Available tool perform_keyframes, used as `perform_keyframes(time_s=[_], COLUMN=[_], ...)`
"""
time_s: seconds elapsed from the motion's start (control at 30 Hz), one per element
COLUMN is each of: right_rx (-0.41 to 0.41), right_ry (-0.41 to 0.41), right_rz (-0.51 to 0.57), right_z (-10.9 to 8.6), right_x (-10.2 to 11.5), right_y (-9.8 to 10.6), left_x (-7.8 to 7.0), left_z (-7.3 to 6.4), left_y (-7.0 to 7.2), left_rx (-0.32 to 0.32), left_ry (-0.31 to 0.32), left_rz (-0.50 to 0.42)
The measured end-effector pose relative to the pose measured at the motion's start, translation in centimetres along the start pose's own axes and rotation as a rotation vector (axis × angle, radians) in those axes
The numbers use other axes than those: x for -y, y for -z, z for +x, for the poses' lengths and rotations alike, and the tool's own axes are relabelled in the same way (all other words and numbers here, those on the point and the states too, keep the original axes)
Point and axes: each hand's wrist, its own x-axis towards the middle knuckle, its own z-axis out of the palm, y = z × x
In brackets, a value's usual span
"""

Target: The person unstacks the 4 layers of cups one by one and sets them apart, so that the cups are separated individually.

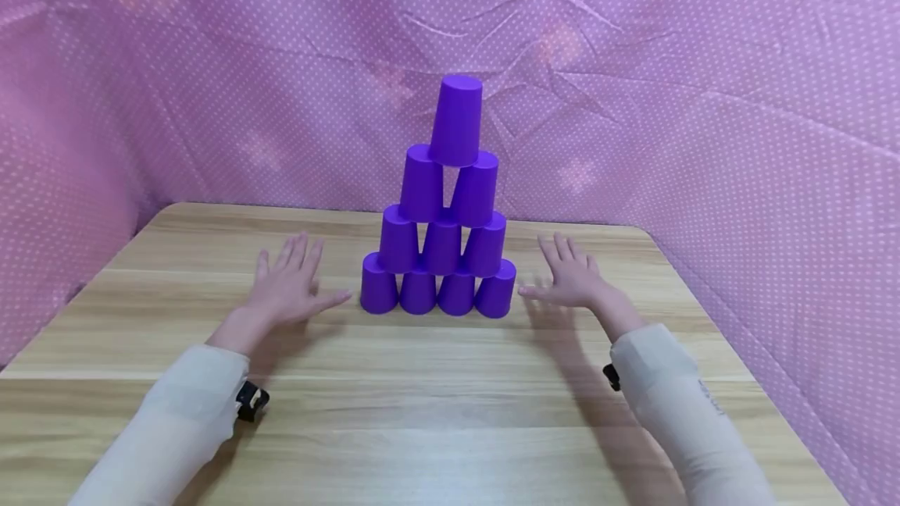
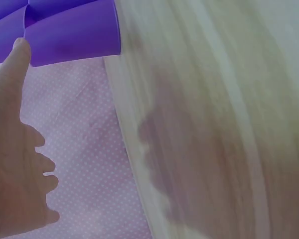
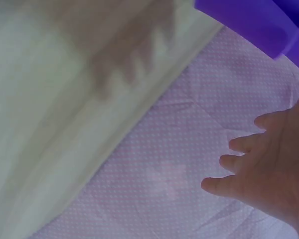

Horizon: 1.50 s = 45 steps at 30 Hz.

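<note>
Purple cups, all upside down, form a pyramid in the head view. A single cup (image 1: 457,123) tops it, above a pair, then a row of three, with several along the bottom row (image 1: 418,293). On the pyramid's left, my left hand (image 1: 288,287) is spread, its thumb pointing at the bottom-left cup (image 1: 379,285) with a small gap. My right hand (image 1: 573,279) mirrors it on the other side, thumb close to the bottom-right cup (image 1: 496,290). Neither hand holds anything. In the left wrist view the thumb overlaps a purple cup (image 2: 74,35); the right wrist view shows a cup (image 3: 254,25) past the spread fingers.
The pyramid stands on a light wood-grain table (image 1: 422,404). Pink polka-dot cloth (image 1: 281,100) hangs behind and at both sides of it. Each forearm wears a pale sleeve (image 1: 190,389), with a small black device (image 1: 251,400) near the left wrist and another (image 1: 612,377) near the right.
</note>
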Motion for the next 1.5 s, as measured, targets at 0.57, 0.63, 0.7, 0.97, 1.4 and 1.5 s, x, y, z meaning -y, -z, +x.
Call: perform_keyframes(time_s=[0.57,0.63,0.7,0.97,1.4,1.5], right_rx=[-0.096,-0.096,-0.097,-0.135,-0.166,-0.191], right_ry=[0.048,0.058,0.067,0.144,0.122,0.128], right_rz=[-0.001,0.003,0.014,0.138,0.500,0.559], right_z=[2.0,2.2,2.3,2.8,3.3,3.6], right_x=[2.8,3.2,3.6,4.7,7.2,8.0], right_y=[7.2,7.9,8.5,10.5,13.0,13.4], left_x=[-0.6,-0.7,-0.8,-0.9,-2.0,-2.2], left_z=[0.9,1.1,1.3,1.9,2.3,2.4], left_y=[0.5,0.4,0.4,-0.4,-1.9,-2.2], left_rx=[-0.017,-0.025,-0.034,-0.042,-0.029,-0.038], left_ry=[0.002,0.006,0.011,0.013,0.076,0.084], left_rz=[-0.182,-0.203,-0.232,-0.431,-0.718,-0.761])
